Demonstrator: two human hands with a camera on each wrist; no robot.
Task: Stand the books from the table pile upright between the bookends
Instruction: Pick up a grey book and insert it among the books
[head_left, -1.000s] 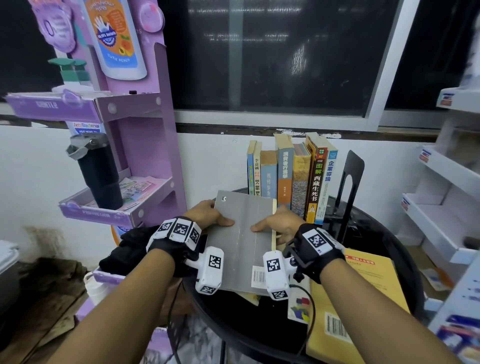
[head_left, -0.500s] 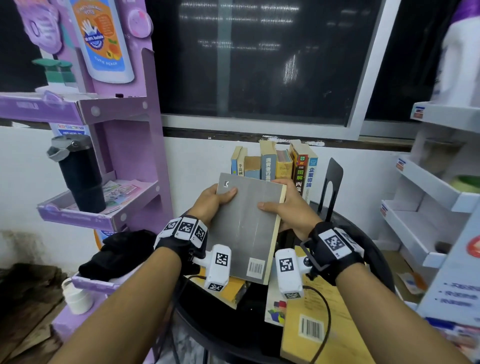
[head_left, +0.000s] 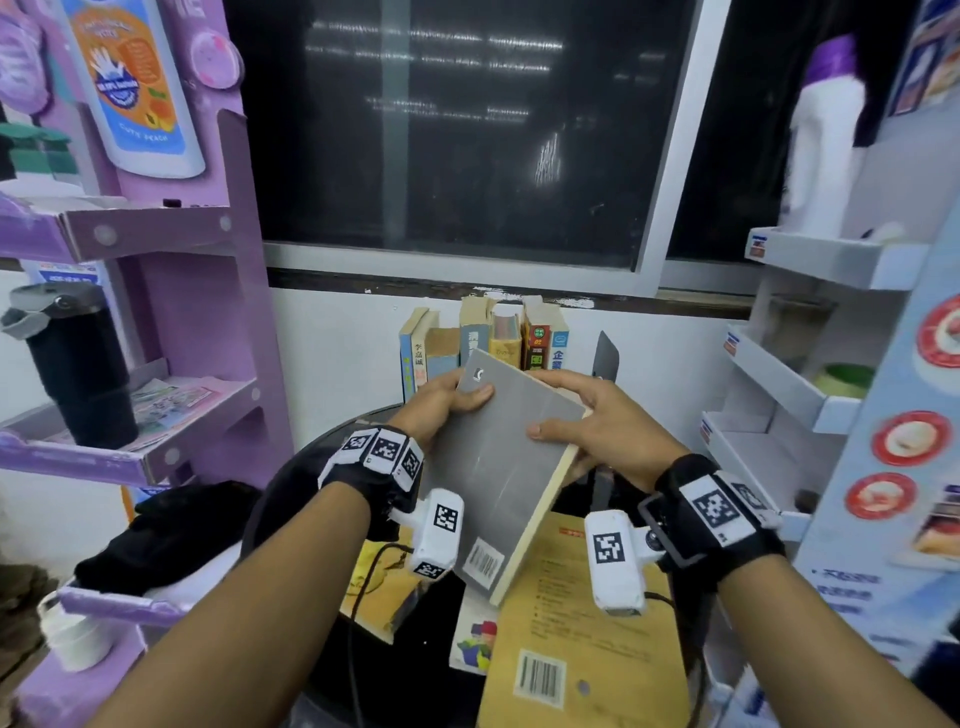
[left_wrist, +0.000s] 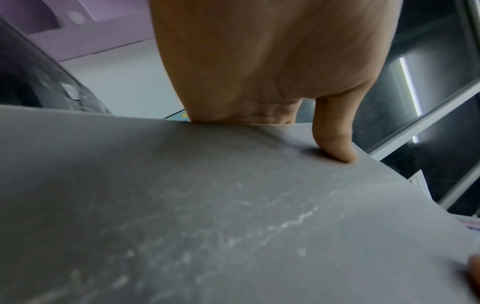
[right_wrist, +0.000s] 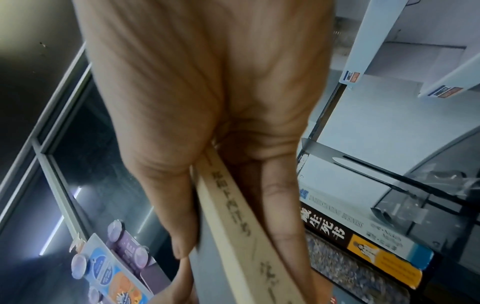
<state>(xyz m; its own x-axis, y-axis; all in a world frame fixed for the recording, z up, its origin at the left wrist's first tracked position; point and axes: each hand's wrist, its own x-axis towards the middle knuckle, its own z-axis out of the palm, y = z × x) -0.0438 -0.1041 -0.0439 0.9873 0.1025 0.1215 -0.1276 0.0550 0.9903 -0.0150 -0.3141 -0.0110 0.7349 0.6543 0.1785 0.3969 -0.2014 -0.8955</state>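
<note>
Both hands hold a grey-covered book (head_left: 501, 467) tilted above the round black table (head_left: 291, 483). My left hand (head_left: 444, 402) grips its far left corner, thumb on the cover (left_wrist: 233, 205). My right hand (head_left: 597, 421) pinches its right side, thumb on the cover and fingers under the cream page edge (right_wrist: 233, 205). Behind it several books (head_left: 485, 338) stand upright against the wall, with a black bookend (head_left: 605, 358) to their right. A yellow book (head_left: 587, 623) and other books of the pile lie flat on the table below.
A purple display rack (head_left: 208, 322) with a black tumbler (head_left: 72, 364) stands to the left. White shelves (head_left: 779, 395) stand to the right. A black cloth (head_left: 171, 530) lies on a low purple ledge. A dark window (head_left: 457, 130) is behind.
Both hands have lifted the grey book off the pile and tipped it up towards the standing row. The view has turned a little to the right.
</note>
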